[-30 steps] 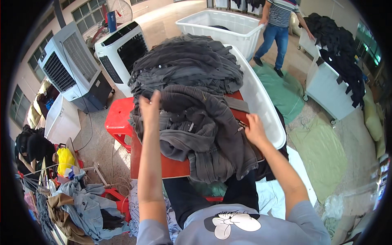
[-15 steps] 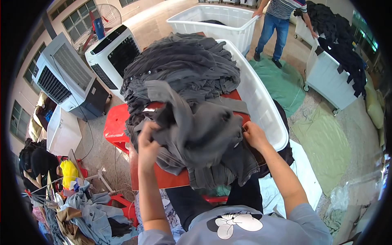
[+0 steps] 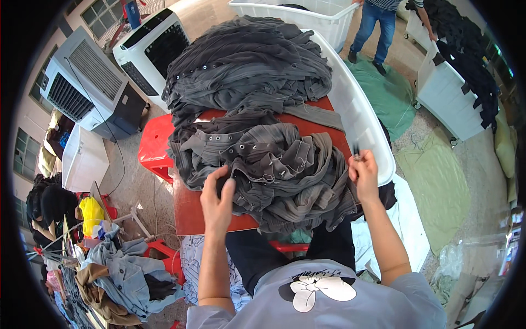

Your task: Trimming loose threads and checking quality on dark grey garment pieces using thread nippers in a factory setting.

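Note:
A dark grey ribbed garment [image 3: 298, 189] lies bunched on the red-brown tabletop [image 3: 189, 211], with a row of metal eyelets and pale loose threads on top. My left hand [image 3: 216, 203] is at its near left edge, thumb and forefinger apart, with nothing visible between them. My right hand [image 3: 366, 174] is raised at the garment's right side. Its fingers are closed round a small dark pointed tool [image 3: 356, 151], too blurred to name. Behind lies a large heap of similar grey garments [image 3: 246, 66], one flat strip [image 3: 316, 116] trailing to the right.
A white plastic tub [image 3: 378, 159] stands against the table's right side. A red stool [image 3: 153, 142] and air coolers [image 3: 90, 90] are on the left. Mixed clothes [image 3: 120, 274] lie at the lower left. Another person [image 3: 375, 30] stands by wheeled tubs at the back right.
The lifted garment has come down and lies spread with its eyelets showing. My left hand has let go of the cloth; my right hand has risen rightward, the small tool showing.

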